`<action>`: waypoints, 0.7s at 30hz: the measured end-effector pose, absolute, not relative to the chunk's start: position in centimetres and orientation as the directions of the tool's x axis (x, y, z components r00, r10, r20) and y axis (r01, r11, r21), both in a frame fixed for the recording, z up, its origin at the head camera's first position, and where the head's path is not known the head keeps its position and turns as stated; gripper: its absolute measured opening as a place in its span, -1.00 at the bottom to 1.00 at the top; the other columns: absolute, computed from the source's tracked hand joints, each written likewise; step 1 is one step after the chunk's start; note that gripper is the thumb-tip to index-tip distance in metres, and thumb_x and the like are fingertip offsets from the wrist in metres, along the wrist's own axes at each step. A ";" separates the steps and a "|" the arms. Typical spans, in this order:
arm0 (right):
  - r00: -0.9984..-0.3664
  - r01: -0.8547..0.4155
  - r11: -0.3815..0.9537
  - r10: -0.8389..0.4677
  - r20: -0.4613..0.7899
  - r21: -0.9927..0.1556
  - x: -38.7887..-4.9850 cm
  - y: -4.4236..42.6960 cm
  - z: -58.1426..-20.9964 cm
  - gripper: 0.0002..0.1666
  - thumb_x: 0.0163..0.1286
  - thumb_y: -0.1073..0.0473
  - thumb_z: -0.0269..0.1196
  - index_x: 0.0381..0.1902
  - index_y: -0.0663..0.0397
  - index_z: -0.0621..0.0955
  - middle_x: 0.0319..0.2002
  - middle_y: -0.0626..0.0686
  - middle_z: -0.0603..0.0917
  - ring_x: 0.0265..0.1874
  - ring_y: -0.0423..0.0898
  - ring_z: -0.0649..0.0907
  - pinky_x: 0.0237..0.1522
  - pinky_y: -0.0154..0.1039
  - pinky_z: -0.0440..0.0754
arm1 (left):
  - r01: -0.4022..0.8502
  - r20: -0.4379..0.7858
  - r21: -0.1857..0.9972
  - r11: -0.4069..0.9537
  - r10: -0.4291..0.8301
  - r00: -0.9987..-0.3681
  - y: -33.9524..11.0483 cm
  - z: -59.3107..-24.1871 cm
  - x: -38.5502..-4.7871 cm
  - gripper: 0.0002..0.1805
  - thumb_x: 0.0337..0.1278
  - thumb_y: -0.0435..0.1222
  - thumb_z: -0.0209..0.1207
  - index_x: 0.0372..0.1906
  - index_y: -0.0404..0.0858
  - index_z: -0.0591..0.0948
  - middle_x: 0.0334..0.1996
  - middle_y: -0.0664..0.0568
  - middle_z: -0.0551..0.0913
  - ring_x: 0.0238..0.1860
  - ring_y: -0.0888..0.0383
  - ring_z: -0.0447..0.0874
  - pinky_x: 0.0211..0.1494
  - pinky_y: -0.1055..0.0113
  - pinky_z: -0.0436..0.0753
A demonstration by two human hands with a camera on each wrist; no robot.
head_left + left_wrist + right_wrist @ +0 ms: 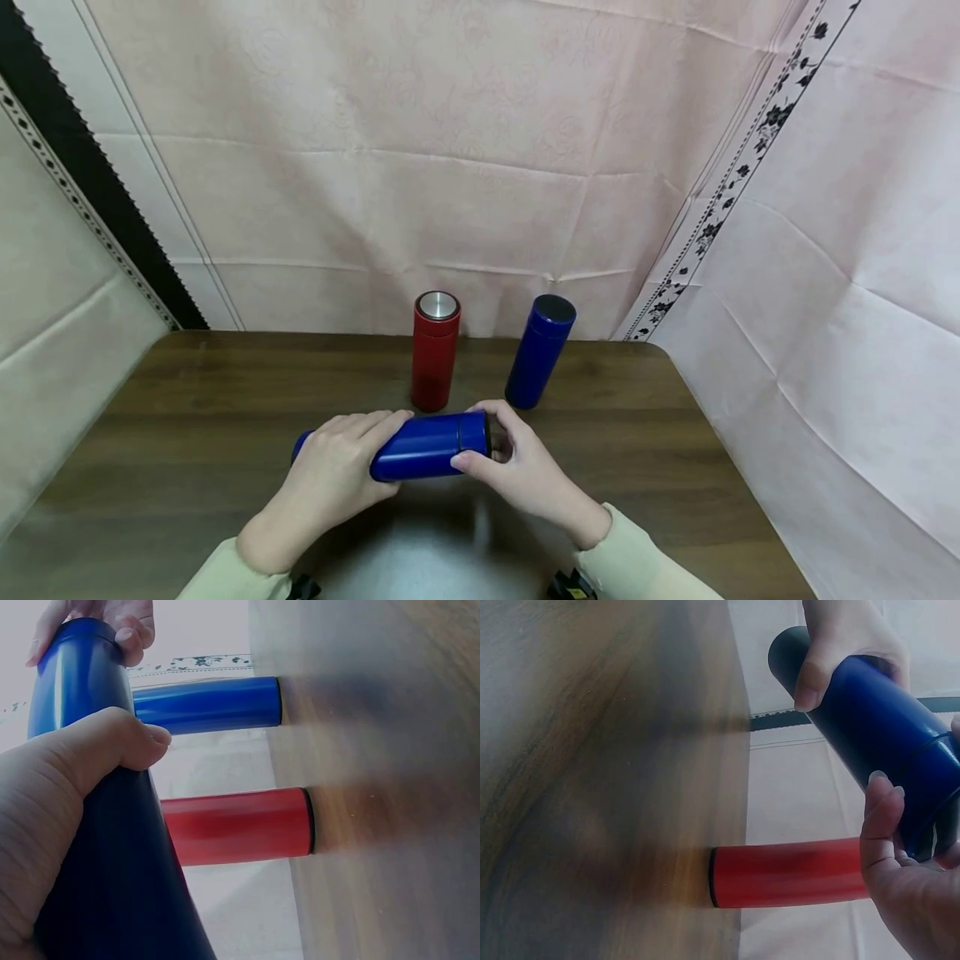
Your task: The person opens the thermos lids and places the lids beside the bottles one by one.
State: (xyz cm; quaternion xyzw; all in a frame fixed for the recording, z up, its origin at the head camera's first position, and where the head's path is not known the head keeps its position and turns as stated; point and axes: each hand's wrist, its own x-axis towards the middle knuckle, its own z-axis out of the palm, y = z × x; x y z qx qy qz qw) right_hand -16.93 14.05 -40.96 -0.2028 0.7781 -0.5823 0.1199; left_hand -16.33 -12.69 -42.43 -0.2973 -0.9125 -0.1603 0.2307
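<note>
A blue bottle point(423, 447) lies roughly level above the table, between both hands. My left hand point(335, 471) grips its body from above; in the left wrist view the thumb point(124, 742) crosses the blue surface. My right hand point(525, 472) holds the capped end, thumb on the near side and fingers over the far side. In the right wrist view the right fingers point(881, 817) curl at the cap end of the held bottle point(877, 720), while the left hand point(855, 637) wraps the other part. The palm side of the left hand is hidden in the head view.
Behind the hands a red bottle point(433, 354) with a silver-topped lid stands upright on the wooden table point(225, 400). Right of it stands a second blue bottle point(540, 354). Pale cloth point(450, 167) hangs behind the table's back edge and along both sides.
</note>
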 end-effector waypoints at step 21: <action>-0.883 -0.206 0.237 -0.464 0.076 -0.949 -16.8 14.8 -41.2 -0.45 0.30 0.02 0.33 0.19 -0.30 0.37 0.01 0.06 0.56 -0.17 0.03 0.64 -0.17 -0.11 0.67 | 0.617 0.489 0.200 0.761 0.468 -0.736 -12.0 -42.3 -16.4 -0.09 -0.56 0.00 0.61 0.18 -0.06 0.56 -0.01 0.03 0.67 -0.10 0.02 0.68 -0.04 -0.05 0.63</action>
